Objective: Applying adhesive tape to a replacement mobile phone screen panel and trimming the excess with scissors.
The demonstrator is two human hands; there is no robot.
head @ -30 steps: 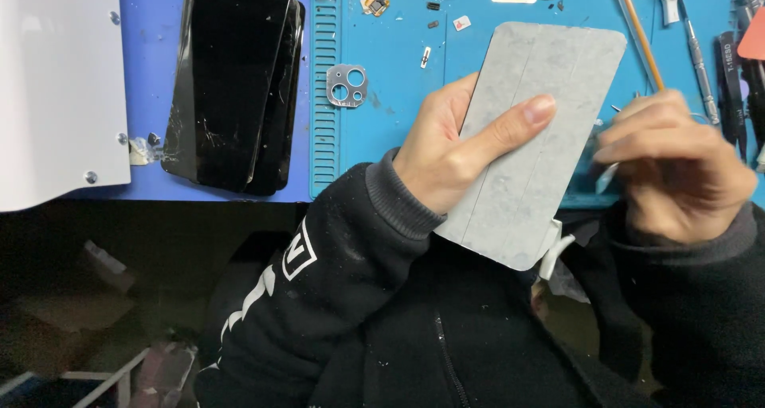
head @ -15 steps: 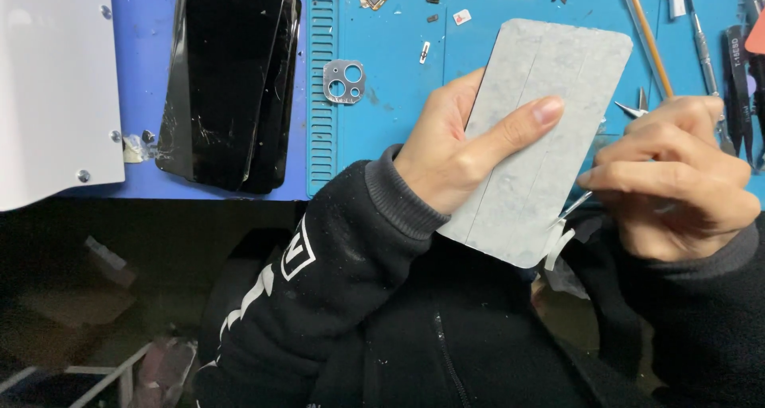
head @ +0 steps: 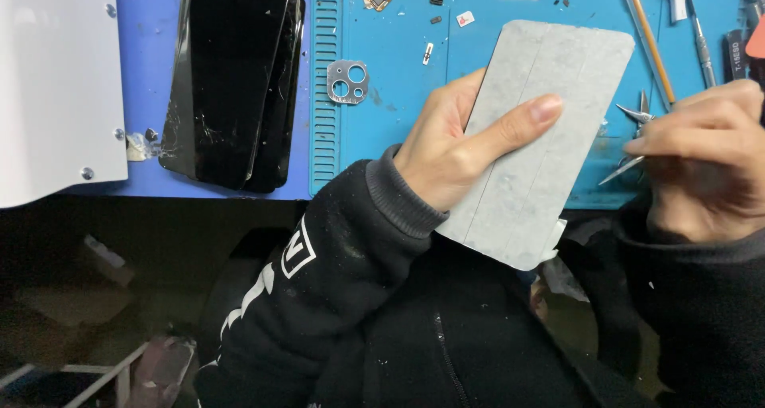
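We hold the grey panel [head: 542, 137], a flat rounded-corner back plate, up off the bench in our left hand [head: 454, 149]: the thumb lies across its face pointing toward 2 o'clock, and the other fingers wrap behind its left edge, so the hand is closed on it with the plate tilted, top toward 1 o'clock. Our right hand [head: 701, 165], at 3 o'clock of the panel, is closed on a pair of fine tweezers [head: 633, 137] whose crossed tips point toward 9 o'clock and sit just beside the panel's right edge; whether they touch it we cannot quite tell, since the tips are small against the mat. We judge the step in hand to be working at that right edge with the tweezers, and the next move seems to call for a steady left grip and a shallow, careful entry of the tips at the edge, not a stab at the face. Around us, the blue work mat [head: 398, 81] lies beyond the hands, with a silver camera-lens frame [head: 348, 81] at 10 o'clock of the left hand and small screws and scraps toward 12. Two black cracked screens [head: 231, 81] are stacked well to the left, beside a white board [head: 56, 89] at 9 o'clock. A brown-handled tool [head: 645, 37] and other tools lie at 1 o'clock, just behind the tweezers, where a wide swing of the right hand could knock them.
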